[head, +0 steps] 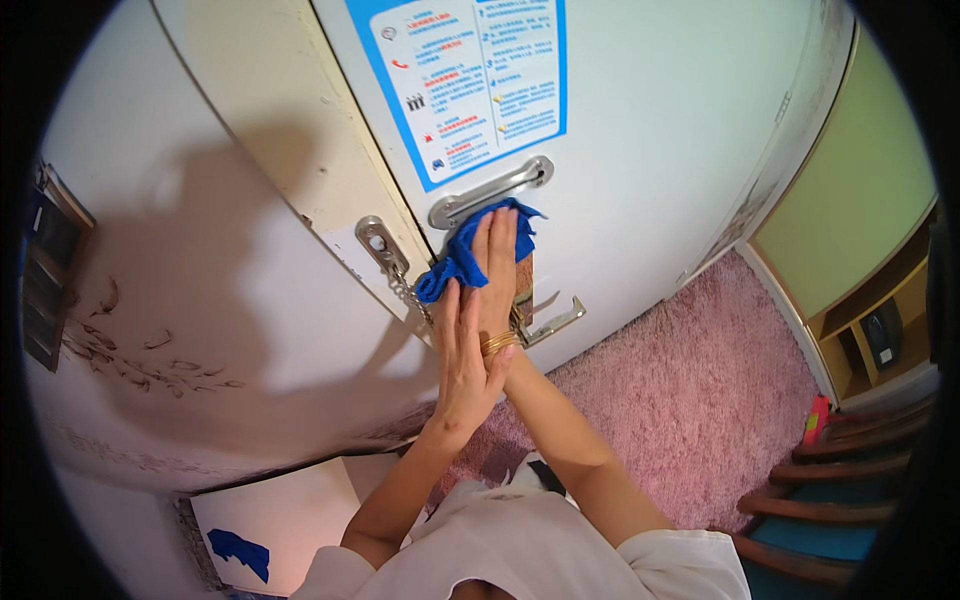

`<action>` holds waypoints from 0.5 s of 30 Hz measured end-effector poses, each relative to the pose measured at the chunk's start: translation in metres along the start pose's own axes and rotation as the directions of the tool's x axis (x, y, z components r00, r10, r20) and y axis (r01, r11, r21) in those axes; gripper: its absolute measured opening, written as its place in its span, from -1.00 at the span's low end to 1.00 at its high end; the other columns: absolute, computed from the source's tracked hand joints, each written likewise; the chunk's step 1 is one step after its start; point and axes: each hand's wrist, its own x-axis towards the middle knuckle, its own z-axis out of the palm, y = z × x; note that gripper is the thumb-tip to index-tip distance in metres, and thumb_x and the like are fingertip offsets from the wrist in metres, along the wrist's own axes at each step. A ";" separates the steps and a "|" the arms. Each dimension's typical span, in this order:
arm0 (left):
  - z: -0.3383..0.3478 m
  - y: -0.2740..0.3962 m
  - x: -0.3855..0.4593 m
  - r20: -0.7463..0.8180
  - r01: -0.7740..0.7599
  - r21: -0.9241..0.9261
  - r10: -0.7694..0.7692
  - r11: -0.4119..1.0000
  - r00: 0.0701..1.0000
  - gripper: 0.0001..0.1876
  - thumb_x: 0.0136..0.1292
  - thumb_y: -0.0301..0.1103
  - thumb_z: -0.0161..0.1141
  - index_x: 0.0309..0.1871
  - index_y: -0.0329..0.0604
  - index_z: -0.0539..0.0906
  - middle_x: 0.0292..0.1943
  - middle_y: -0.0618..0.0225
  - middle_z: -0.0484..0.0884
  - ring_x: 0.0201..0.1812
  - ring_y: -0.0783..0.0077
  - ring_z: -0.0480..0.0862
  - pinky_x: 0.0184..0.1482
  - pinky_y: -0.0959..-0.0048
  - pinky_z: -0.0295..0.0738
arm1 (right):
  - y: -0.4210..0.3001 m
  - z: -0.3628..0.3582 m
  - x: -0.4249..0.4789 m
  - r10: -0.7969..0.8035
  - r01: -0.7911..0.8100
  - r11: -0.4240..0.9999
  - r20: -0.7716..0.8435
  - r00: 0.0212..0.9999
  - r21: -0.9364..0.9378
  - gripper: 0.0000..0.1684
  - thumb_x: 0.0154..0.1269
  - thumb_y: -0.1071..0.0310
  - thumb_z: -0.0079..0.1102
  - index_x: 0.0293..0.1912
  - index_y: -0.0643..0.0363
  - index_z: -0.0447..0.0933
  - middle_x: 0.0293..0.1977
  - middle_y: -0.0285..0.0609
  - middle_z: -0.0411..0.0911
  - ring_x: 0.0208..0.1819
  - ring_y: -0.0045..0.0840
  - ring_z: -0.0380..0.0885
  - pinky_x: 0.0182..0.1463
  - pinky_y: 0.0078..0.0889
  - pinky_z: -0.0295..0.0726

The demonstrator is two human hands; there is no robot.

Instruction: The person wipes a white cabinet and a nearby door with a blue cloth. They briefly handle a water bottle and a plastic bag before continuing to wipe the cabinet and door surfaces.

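A blue cloth (469,251) lies bunched against the white door (637,187), just below the metal door chain slide (491,193). My right hand (495,262) presses on it with the fingers extended; gold bangles circle that wrist. Alongside, my left hand (461,352) has its fingers straight, their tips near the cloth's lower end and its thumb by the bangles. Whether the left hand touches the cloth is unclear. A chain (412,296) hangs from a metal plate (382,244) on the frame, left of the cloth. The door lever handle (555,322) sits right of the right wrist.
A blue-bordered printed notice (491,82) is on the door above. Pink carpet (675,390) covers the floor. Wooden slats (832,510) stand at lower right, below a shelf unit (870,337). Another blue cloth (240,553) lies on a white surface (292,510) at lower left.
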 end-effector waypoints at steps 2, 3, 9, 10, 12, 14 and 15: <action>0.005 0.004 0.001 0.047 0.019 -0.002 -0.019 1.000 0.999 -0.35 0.16 -0.29 0.03 0.28 -0.33 0.06 0.30 -0.08 -0.04 0.30 -0.09 0.01 0.28 0.14 -0.10 | 0.018 -0.018 0.001 -0.106 0.111 0.993 0.098 0.990 -0.049 -0.35 0.04 0.48 -0.06 0.18 0.41 0.11 0.19 0.19 0.11 0.20 0.01 0.14 0.26 -0.06 0.10; 0.006 0.004 0.004 0.054 -0.006 0.009 0.006 1.000 0.999 -0.35 0.17 -0.28 0.02 0.28 -0.34 0.06 0.31 -0.07 -0.04 0.30 -0.08 0.01 0.28 0.14 -0.10 | 0.028 -0.021 0.003 -0.005 0.013 0.994 0.079 0.997 -0.110 -0.34 0.01 0.53 -0.08 0.18 0.41 0.12 0.20 0.21 0.09 0.21 -0.03 0.14 0.26 -0.08 0.09; 0.014 -0.010 0.007 0.090 0.036 -0.015 -0.035 0.999 0.995 -0.34 0.23 -0.19 -0.03 0.29 -0.36 0.03 0.32 -0.04 -0.06 0.33 0.00 -0.03 0.29 0.18 -0.10 | 0.091 -0.039 0.023 0.423 -0.406 0.887 -0.036 0.905 0.219 -0.37 0.09 0.63 -0.28 0.23 0.25 0.13 0.25 0.07 0.06 0.26 -0.13 0.10 0.28 -0.41 0.10; 0.015 -0.013 0.004 0.079 0.085 -0.056 -0.081 0.995 0.994 -0.34 0.24 -0.19 -0.04 0.29 -0.36 0.02 0.32 -0.04 -0.05 0.33 0.02 -0.02 0.29 0.20 -0.10 | 0.092 -0.043 0.020 0.399 -0.359 0.875 -0.062 0.915 0.326 -0.41 0.11 0.61 -0.28 0.20 0.26 0.17 0.23 0.06 0.10 0.26 -0.16 0.12 0.28 -0.41 0.10; 0.017 -0.018 -0.003 0.062 0.182 -0.138 -0.174 0.974 0.983 -0.34 0.26 -0.19 -0.05 0.30 -0.36 -0.01 0.31 -0.04 -0.04 0.33 0.05 0.00 0.30 0.23 -0.10 | 0.078 -0.054 0.012 0.384 -0.308 0.852 -0.107 0.917 0.423 -0.46 0.13 0.55 -0.27 0.16 0.27 0.25 0.18 0.03 0.23 0.25 -0.23 0.15 0.28 -0.38 0.09; 0.024 -0.024 -0.009 0.118 0.260 -0.210 -0.240 0.943 0.964 -0.35 0.28 -0.19 -0.08 0.31 -0.35 -0.04 0.31 -0.04 -0.03 0.32 0.08 0.04 0.30 0.25 -0.09 | 0.056 -0.051 0.002 0.314 -0.287 0.892 -0.021 0.949 0.350 -0.39 0.05 0.54 -0.16 0.18 0.24 0.23 0.21 0.04 0.16 0.24 -0.18 0.14 0.28 -0.32 0.08; 0.026 -0.027 -0.014 0.151 0.303 -0.236 -0.273 0.923 0.950 -0.35 0.29 -0.19 -0.09 0.31 -0.34 -0.06 0.30 -0.04 -0.02 0.31 0.09 0.05 0.30 0.26 -0.08 | 0.042 -0.044 -0.004 0.264 -0.266 0.927 0.042 0.964 0.263 -0.37 0.01 0.53 -0.11 0.18 0.22 0.23 0.22 0.06 0.13 0.24 -0.14 0.12 0.28 -0.27 0.07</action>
